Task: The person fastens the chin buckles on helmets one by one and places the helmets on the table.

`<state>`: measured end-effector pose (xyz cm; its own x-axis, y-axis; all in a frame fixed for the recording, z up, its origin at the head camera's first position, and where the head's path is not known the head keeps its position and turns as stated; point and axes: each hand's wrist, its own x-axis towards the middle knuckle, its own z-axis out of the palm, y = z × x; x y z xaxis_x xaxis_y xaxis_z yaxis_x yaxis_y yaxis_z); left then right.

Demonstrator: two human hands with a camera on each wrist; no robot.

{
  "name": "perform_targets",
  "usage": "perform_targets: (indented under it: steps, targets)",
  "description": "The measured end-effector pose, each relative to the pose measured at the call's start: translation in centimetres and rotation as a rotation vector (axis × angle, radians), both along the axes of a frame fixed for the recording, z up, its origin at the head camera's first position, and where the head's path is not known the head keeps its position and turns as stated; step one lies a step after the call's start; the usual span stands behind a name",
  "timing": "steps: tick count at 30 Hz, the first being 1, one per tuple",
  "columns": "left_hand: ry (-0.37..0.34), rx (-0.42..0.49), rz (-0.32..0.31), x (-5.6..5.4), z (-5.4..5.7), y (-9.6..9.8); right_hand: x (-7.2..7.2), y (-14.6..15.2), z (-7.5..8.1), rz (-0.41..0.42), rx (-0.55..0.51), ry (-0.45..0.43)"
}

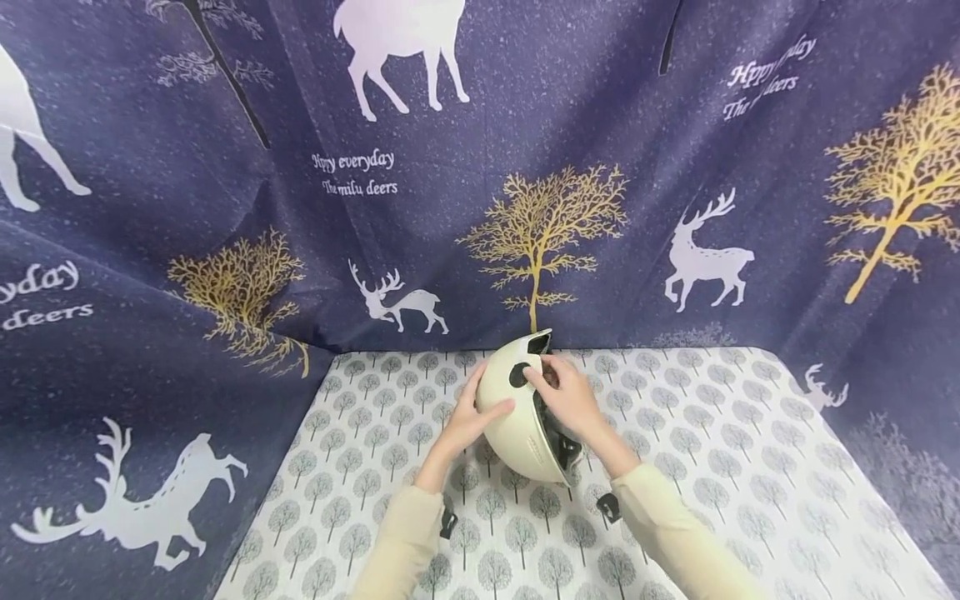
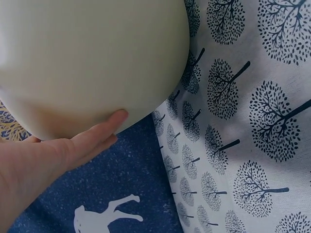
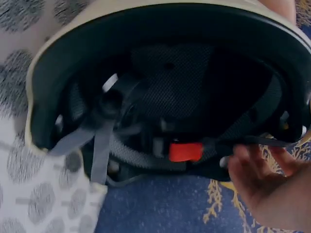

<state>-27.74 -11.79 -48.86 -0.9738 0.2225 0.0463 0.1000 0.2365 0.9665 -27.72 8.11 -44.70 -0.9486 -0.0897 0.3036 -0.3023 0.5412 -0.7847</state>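
Note:
A cream helmet (image 1: pixel 510 417) stands tilted on its side on the table, its dark opening facing right. My left hand (image 1: pixel 468 421) lies against the outer shell, thumb and fingers spread and fairly straight; in the left wrist view the hand (image 2: pixel 73 155) touches the smooth shell (image 2: pixel 97 63). With my right hand (image 1: pixel 566 400) I grip the helmet's rim, thumb near a black oval (image 1: pixel 519 375) on the shell and fingers inside the edge. The right wrist view shows the padded interior (image 3: pixel 170 73), grey straps (image 3: pixel 101 150), a red buckle part (image 3: pixel 185 152) and my right hand (image 3: pixel 267 179) at a strap end by the rim.
The table is covered with a white tree-print cloth (image 1: pixel 337 467). Behind and beside it hangs a dark blue curtain (image 1: pixel 480 133) with white deer and gold trees. Black bands with small devices (image 1: pixel 609 507) sit at both wrists.

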Motion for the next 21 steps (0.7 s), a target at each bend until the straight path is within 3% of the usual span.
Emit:
perform_targets:
  steps: [2, 7, 18, 21]
  targets:
    - [0.01, 0.006, -0.004, 0.2, -0.1, 0.0, 0.0, -0.2, 0.1, 0.038, -0.021, -0.044]
    - [-0.002, 0.039, -0.005, 0.5, -0.3, 0.0, 0.2, -0.6, 0.1, 0.042, -0.085, -0.061]
    - [-0.004, 0.031, 0.017, 0.6, -0.3, 0.2, 0.7, -1.1, 0.8, 0.037, -0.066, -0.165]
    - [0.015, 0.036, 0.017, 0.7, -0.4, 0.2, 0.8, -1.3, 1.0, 0.038, -0.106, -0.199]
